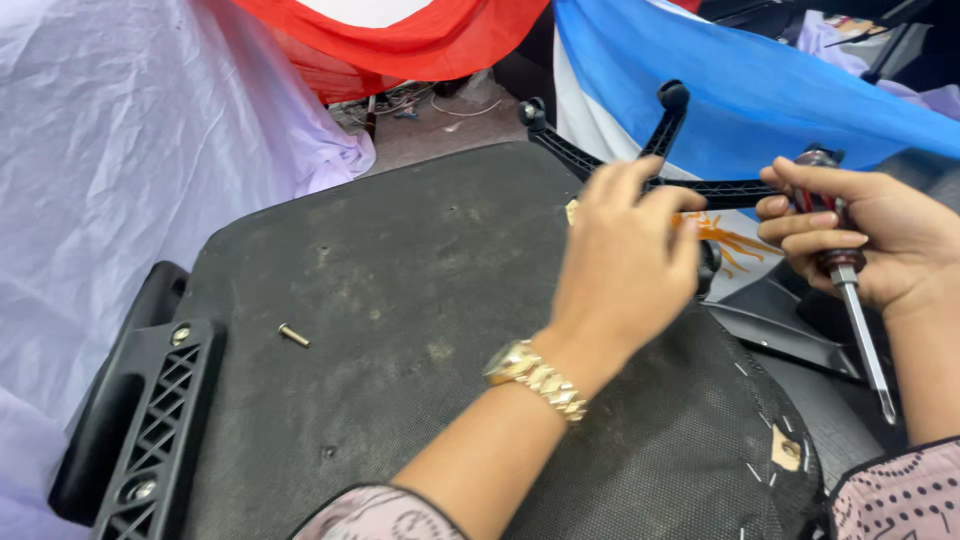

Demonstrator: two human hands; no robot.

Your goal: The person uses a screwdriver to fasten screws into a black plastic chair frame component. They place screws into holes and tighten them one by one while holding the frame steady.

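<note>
An upturned black chair seat [420, 300] fills the middle of the head view, its dusty underside facing up. My left hand [625, 265], with a gold watch on the wrist, reaches over the seat's far right edge; its fingers are curled at something I cannot make out. My right hand [860, 240] grips a screwdriver [850, 290] with a dark red handle, the metal shaft pointing down toward me. A loose brass-coloured bolt [293, 335] lies on the seat at the left. A black armrest [140, 420] is bolted on the seat's left side.
The black star-shaped chair base [660, 150] with caster sockets lies beyond the seat. White cloth [110, 150] hangs at the left, red cloth [400, 40] at the top, blue and white cloth [760, 90] at the right. Cables lie on the floor behind.
</note>
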